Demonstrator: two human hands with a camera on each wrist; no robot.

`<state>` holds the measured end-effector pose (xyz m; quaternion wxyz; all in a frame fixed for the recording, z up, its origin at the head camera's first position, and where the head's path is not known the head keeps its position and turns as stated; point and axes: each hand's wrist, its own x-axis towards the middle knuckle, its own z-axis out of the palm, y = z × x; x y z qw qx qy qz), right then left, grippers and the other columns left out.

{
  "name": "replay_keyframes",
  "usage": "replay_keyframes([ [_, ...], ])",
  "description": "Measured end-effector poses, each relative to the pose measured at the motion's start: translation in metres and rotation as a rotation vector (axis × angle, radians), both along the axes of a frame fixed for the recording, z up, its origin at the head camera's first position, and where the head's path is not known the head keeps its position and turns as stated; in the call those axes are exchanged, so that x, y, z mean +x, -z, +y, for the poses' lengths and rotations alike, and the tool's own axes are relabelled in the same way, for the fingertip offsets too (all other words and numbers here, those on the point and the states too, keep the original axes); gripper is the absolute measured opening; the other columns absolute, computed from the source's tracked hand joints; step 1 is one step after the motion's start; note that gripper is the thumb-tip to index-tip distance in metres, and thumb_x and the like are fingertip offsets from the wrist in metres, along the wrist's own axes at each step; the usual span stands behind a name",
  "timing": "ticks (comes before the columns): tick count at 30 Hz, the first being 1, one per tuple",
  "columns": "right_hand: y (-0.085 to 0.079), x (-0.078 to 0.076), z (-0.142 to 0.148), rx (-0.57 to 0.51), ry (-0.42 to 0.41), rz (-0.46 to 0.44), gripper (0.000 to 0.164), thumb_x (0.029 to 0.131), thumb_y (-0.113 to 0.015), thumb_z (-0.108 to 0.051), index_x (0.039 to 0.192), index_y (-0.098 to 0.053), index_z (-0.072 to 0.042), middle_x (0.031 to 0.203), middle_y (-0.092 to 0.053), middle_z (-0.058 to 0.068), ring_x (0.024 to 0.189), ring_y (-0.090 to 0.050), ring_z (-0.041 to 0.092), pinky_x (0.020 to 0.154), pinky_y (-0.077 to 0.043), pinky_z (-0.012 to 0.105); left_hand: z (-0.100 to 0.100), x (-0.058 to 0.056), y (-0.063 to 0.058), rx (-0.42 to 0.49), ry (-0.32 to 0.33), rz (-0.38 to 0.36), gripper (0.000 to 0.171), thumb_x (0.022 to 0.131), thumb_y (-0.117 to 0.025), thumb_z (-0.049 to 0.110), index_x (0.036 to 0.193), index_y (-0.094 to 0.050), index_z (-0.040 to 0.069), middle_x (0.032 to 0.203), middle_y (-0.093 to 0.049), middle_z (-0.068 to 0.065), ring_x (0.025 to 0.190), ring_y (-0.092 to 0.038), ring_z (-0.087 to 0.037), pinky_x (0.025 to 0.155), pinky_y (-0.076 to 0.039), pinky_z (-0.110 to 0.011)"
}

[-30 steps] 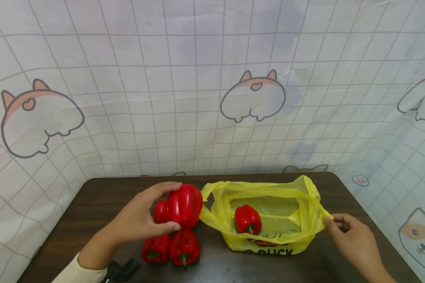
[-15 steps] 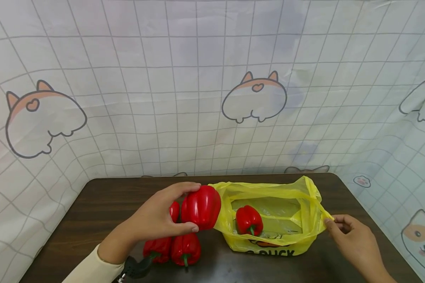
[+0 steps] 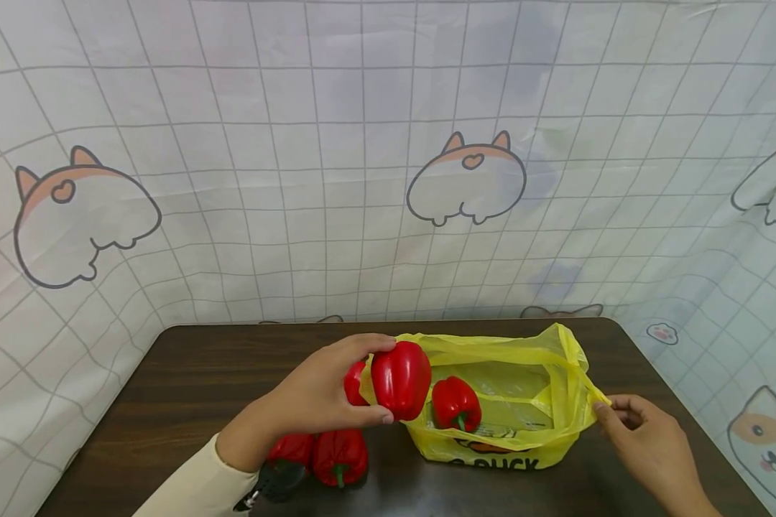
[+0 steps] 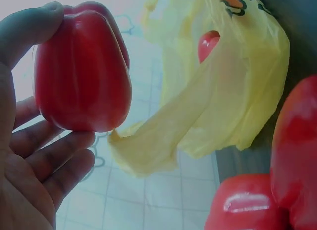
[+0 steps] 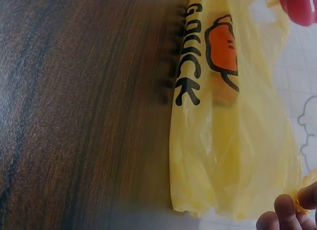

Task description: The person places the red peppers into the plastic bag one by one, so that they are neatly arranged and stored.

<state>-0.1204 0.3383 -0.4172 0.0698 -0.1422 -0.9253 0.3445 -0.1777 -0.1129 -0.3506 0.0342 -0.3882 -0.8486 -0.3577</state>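
Left hand point(image 3: 326, 384) bends wide around a red pepper point(image 3: 401, 380), thumb on one side, fingers on the other, a spread that seems to suit its bulk, and holds it up at the left edge of the yellow bag point(image 3: 550, 446)! Opposite, right hand point(image 3: 643, 431) pinches the bag's right corner, a narrow grip, probably to stop the thin plastic sagging and make its mouth gape. Another pepper point(image 3: 455, 403) lies inside, while loose peppers point(image 3: 340, 456) huddle on the worktop point(image 3: 194, 380), partly behind the left arm

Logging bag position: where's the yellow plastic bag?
Head view: the yellow plastic bag sits right of centre on the dark-brown table, its right edge pinched in the right grip.
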Motion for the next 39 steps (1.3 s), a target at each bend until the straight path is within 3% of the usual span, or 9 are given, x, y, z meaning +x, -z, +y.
replay_keyframes([
  [8,0.001,0.000,-0.001,-0.008,0.006,0.005,0.056,0.103,-0.056,-0.051,0.120,-0.065,0.001,0.091,-0.075,0.006,0.074,-0.065,0.016,0.057,-0.050,0.033,0.018,-0.006,0.003,-0.026,0.030,0.046,0.078,0.080,-0.088,0.037,0.146,-0.051,0.020,0.142,-0.055,0.010,0.121,-0.055,-0.010,0.089,-0.057,-0.034],
  [17,0.002,0.001,-0.002,-0.007,-0.007,0.019,0.054,0.103,-0.056,-0.050,0.118,-0.066,0.001,0.090,-0.075,0.006,0.073,-0.065,0.015,0.056,-0.050,0.032,0.035,-0.011,0.004,-0.085,0.018,0.085,0.077,0.081,-0.087,0.042,0.146,-0.052,0.019,0.141,-0.056,0.008,0.111,-0.058,-0.010,0.084,-0.057,-0.029],
  [24,0.001,0.000,-0.002,-0.011,-0.002,0.017,0.054,0.103,-0.056,-0.050,0.118,-0.066,0.001,0.090,-0.075,0.006,0.072,-0.065,0.016,0.056,-0.050,0.033,0.039,-0.010,-0.003,-0.105,0.020,0.119,0.079,0.079,-0.088,0.040,0.146,-0.052,0.017,0.144,-0.056,0.004,0.126,-0.054,-0.013,0.091,-0.056,-0.032],
  [30,0.001,-0.001,-0.002,-0.010,-0.002,0.013,0.054,0.103,-0.056,-0.050,0.118,-0.066,0.001,0.090,-0.075,0.006,0.073,-0.065,0.015,0.056,-0.050,0.032,0.045,-0.008,-0.008,-0.103,0.027,0.163,0.079,0.079,-0.087,0.042,0.146,-0.051,0.018,0.142,-0.056,0.006,0.127,-0.054,-0.014,0.093,-0.056,-0.034],
  [39,0.001,-0.001,-0.001,-0.013,-0.026,0.008,0.056,0.103,-0.055,-0.051,0.120,-0.066,0.001,0.092,-0.075,0.006,0.074,-0.065,0.015,0.058,-0.050,0.033,0.064,-0.009,-0.001,-0.184,-0.034,0.066,0.080,0.081,-0.084,0.045,0.148,-0.050,0.018,0.145,-0.054,0.004,0.126,-0.053,-0.016,0.092,-0.055,-0.034],
])
